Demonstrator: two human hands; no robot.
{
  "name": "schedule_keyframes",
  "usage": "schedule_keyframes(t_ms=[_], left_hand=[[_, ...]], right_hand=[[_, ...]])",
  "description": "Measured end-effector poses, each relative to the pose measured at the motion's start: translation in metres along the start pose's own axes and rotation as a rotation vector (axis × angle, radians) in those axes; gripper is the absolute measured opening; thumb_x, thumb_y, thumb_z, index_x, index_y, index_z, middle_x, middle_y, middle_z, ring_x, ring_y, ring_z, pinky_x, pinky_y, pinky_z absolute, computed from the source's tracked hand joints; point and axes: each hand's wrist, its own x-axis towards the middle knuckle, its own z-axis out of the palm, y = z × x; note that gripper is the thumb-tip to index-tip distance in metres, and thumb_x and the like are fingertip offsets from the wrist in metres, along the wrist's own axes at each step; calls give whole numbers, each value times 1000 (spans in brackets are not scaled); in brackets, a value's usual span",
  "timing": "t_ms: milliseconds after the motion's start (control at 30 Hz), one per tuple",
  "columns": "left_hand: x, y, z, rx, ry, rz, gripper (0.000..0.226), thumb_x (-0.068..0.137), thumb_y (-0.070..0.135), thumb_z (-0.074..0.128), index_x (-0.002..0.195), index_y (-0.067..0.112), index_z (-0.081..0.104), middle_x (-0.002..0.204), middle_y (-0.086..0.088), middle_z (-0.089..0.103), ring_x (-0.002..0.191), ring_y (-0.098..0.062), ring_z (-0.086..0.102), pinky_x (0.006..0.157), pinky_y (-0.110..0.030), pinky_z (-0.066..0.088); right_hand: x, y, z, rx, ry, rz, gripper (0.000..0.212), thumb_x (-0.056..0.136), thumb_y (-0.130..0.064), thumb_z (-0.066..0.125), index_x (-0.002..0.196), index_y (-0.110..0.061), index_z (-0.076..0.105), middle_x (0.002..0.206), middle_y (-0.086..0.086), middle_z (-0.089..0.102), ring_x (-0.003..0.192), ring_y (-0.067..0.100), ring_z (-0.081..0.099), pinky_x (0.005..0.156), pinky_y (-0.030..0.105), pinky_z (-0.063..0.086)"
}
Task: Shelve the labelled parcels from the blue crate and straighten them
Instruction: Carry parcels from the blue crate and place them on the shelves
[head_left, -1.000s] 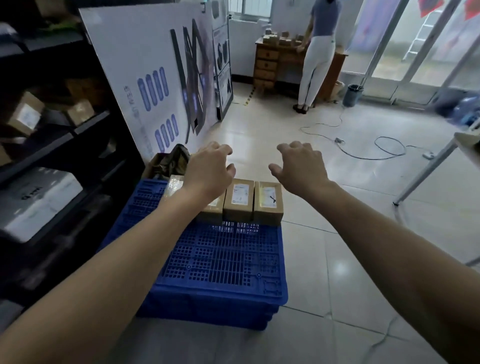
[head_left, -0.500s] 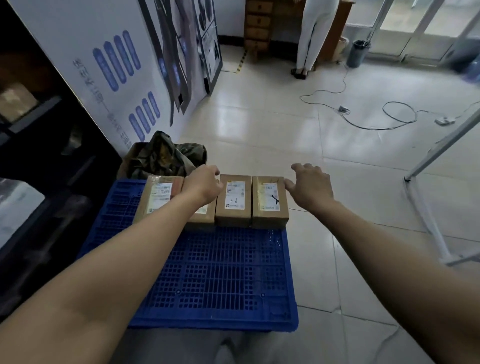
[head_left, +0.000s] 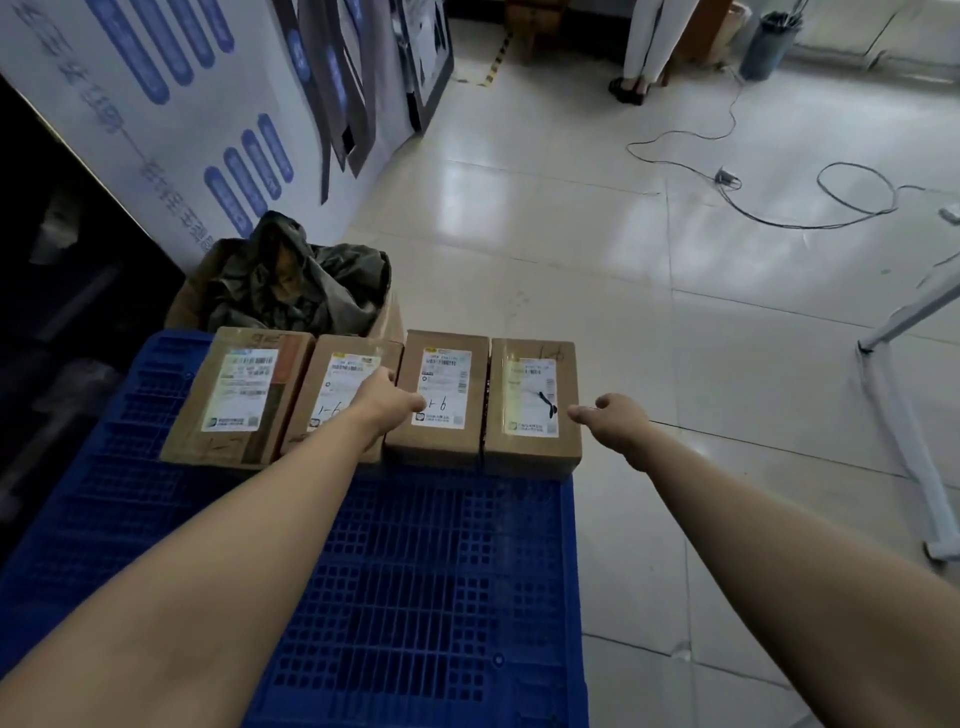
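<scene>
- Head view: four labelled parcels (head_left: 441, 384) in a row at far edge of blue crate (head_left: 415, 571), straight ahead, long axes pointing away.
- Left hand (head_left: 387, 402) on second parcel (head_left: 337, 384); grip impossible to tell, fingers foreshortened.
- Right hand (head_left: 613, 415) loosely curled, empty, just beside rightmost parcel (head_left: 532, 395).
- Shelving (head_left: 62, 312) at left too dark to read.

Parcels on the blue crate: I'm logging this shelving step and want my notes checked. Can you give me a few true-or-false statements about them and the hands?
Four parcels lie in a row on the blue crate. True.
The right hand lifts the rightmost parcel. False: that parcel lies on the crate; the hand is beside it, holding nothing.
The left hand is over the second parcel from the left. True.
The box behind the crate holds bottles. False: it holds crumpled dark cloth.
</scene>
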Motion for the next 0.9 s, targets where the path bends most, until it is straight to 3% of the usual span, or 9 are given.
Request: schedule_keyframes(t_ms=[133, 200, 267, 333, 533, 600, 700, 800, 900], left_hand=[[30, -14, 23, 8, 42, -77, 69, 87, 4, 56, 147, 7, 23, 149, -17, 31, 131, -33, 38, 103, -39, 37], [43, -18, 32, 70, 74, -105, 64, 90, 3, 46, 148, 10, 22, 149, -18, 29, 132, -35, 34, 109, -44, 34], [51, -18, 39, 152, 111, -121, 58, 91, 5, 42, 146, 9, 25, 147, -18, 32, 131, -35, 35, 108, -47, 34], [56, -17, 44, 214, 127, -123, 52, 92, 6, 41, 143, 7, 31, 144, -20, 36, 128, -36, 39, 106, -48, 37], [65, -6, 52, 344, 112, -188, 43, 92, 15, 45, 132, 0, 42, 138, -23, 41, 121, -37, 45, 101, -47, 42], [69, -6, 53, 258, 50, -213, 39, 90, 17, 48, 126, 1, 48, 134, -21, 46, 116, -35, 50, 99, -46, 45], [73, -7, 56, 28, -19, -250, 41, 88, 19, 56, 125, 3, 50, 127, -17, 55, 104, -30, 60, 91, -42, 52], [76, -10, 65, -131, -6, -243, 70, 87, 27, 62, 142, 5, 25, 126, -15, 56, 108, -28, 58, 94, -42, 49], [78, -21, 74, -246, 14, -243, 88, 86, 46, 60, 146, 12, 4, 136, -15, 47, 120, -31, 49, 103, -48, 40]], right_hand=[[33, 10, 15, 88, -89, 11, 75, 92, -37, 61, 149, -3, 25, 149, 15, 39, 131, 32, 43, 96, 38, 42], [45, 14, 23, 145, -169, 18, 71, 94, -36, 59, 149, -5, 27, 144, 13, 45, 116, 26, 54, 80, 25, 46], [55, 17, 30, 170, -254, -3, 54, 96, -34, 54, 142, -10, 39, 128, 5, 58, 89, 12, 58, 59, 18, 42], [66, 19, 36, 216, -287, -6, 43, 97, -35, 53, 134, -14, 49, 105, -3, 63, 78, 7, 58, 54, 18, 42], [84, 21, 43, 367, -332, 72, 34, 93, -43, 57, 119, -21, 57, 90, -2, 72, 75, 15, 70, 55, 29, 52], [88, 24, 36, 403, -349, 92, 38, 90, -47, 59, 122, -26, 52, 90, 0, 74, 73, 17, 72, 52, 30, 55], [95, 35, 25, 420, -383, 121, 47, 87, -53, 60, 128, -34, 44, 100, 3, 74, 83, 23, 71, 60, 37, 56], [102, 48, 21, 460, -429, 137, 54, 85, -52, 62, 132, -34, 43, 102, 4, 73, 82, 23, 71, 63, 39, 56], [108, 58, 24, 552, -460, 116, 55, 85, -46, 62, 134, -31, 43, 104, 7, 72, 79, 23, 71, 61, 37, 57]])
